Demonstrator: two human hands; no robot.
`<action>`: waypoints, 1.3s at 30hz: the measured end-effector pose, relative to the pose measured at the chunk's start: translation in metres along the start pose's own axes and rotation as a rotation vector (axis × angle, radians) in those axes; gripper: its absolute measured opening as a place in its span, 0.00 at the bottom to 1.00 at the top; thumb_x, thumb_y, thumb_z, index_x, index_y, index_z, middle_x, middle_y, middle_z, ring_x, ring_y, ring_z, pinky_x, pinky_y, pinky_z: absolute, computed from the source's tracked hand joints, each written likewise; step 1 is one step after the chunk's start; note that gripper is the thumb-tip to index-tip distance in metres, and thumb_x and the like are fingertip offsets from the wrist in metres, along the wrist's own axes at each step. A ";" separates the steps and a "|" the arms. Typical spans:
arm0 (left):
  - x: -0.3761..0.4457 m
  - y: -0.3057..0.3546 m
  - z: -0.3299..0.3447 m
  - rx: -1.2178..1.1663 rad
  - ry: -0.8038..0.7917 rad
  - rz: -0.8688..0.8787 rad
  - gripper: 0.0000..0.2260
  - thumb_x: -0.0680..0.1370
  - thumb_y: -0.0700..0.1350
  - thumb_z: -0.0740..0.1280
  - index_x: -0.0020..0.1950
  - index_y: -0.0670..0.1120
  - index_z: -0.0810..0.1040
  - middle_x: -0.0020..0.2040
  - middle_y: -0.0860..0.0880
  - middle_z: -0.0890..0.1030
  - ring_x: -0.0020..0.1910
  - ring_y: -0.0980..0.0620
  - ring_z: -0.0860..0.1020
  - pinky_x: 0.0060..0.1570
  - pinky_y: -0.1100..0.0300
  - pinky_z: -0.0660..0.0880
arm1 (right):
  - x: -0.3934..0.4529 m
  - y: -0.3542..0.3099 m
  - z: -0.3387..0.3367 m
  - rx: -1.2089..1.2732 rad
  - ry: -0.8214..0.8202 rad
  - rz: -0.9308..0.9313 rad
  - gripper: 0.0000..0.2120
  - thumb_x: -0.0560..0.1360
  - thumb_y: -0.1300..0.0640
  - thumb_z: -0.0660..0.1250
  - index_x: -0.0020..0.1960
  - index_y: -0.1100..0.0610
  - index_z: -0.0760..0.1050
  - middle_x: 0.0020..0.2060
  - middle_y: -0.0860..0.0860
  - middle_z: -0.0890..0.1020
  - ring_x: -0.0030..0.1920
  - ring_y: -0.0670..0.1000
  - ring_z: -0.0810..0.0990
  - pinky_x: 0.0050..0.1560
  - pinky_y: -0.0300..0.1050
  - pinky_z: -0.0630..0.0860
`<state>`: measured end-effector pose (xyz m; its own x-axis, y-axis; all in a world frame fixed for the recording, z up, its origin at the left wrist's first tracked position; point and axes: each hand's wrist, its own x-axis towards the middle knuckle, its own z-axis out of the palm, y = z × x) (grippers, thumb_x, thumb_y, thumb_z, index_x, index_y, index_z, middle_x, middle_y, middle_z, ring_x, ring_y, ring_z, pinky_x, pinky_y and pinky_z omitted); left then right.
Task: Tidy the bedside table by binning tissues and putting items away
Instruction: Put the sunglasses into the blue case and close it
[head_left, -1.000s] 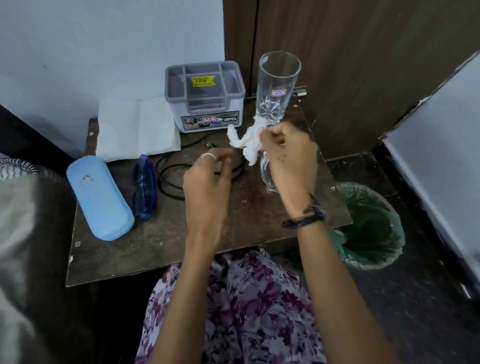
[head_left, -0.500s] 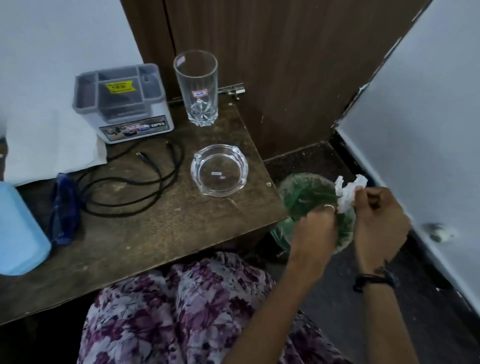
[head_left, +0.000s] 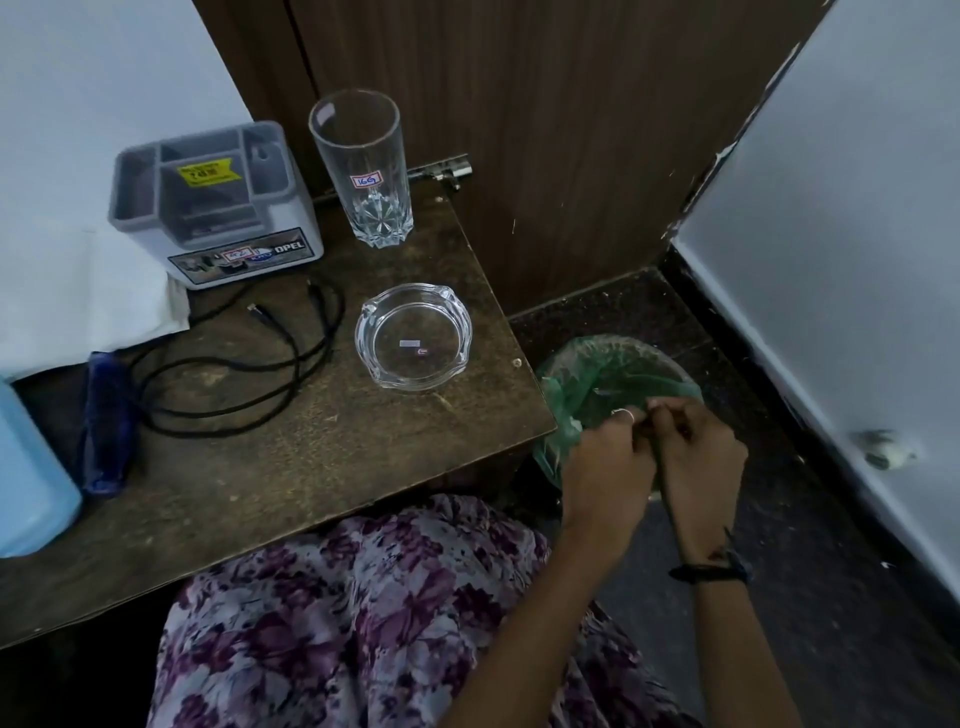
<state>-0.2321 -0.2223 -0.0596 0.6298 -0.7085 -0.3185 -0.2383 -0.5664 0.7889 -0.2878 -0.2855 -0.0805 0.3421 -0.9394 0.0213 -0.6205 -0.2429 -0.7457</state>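
Beside the bench (head_left: 291, 467), both curled hands, left hand (head_left: 605, 457) and right hand (head_left: 701, 457), meet over the green-lined bin (head_left: 576, 379), hiding whatever they grasp.

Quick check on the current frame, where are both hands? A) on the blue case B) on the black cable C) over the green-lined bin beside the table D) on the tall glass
C: the left hand and right hand are together above the green-lined bin on the floor beside the table; the tall glass stands untouched.
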 end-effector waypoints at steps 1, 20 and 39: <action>-0.007 0.002 -0.009 -0.054 0.037 -0.003 0.10 0.78 0.42 0.58 0.56 0.47 0.76 0.48 0.44 0.82 0.46 0.44 0.79 0.38 0.55 0.70 | -0.005 -0.011 0.000 0.041 -0.006 -0.040 0.07 0.77 0.59 0.63 0.49 0.56 0.80 0.40 0.52 0.83 0.39 0.49 0.79 0.40 0.40 0.73; -0.086 -0.118 -0.265 0.029 0.947 -0.070 0.10 0.76 0.37 0.62 0.54 0.44 0.80 0.51 0.47 0.82 0.53 0.49 0.77 0.56 0.55 0.72 | -0.127 -0.245 0.141 0.293 -0.615 -0.530 0.07 0.76 0.56 0.65 0.52 0.51 0.78 0.46 0.47 0.84 0.47 0.48 0.81 0.48 0.52 0.78; -0.113 -0.188 -0.289 -0.039 1.246 -0.376 0.30 0.68 0.41 0.70 0.69 0.50 0.67 0.64 0.46 0.71 0.60 0.48 0.70 0.48 0.60 0.66 | -0.158 -0.250 0.182 0.283 -0.739 -0.564 0.07 0.76 0.57 0.64 0.50 0.47 0.78 0.40 0.39 0.81 0.34 0.40 0.77 0.38 0.47 0.79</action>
<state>-0.0452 0.0858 -0.0201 0.9164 0.3669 0.1600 0.1104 -0.6159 0.7801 -0.0586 -0.0328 -0.0188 0.9542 -0.2904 0.0726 -0.0701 -0.4527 -0.8889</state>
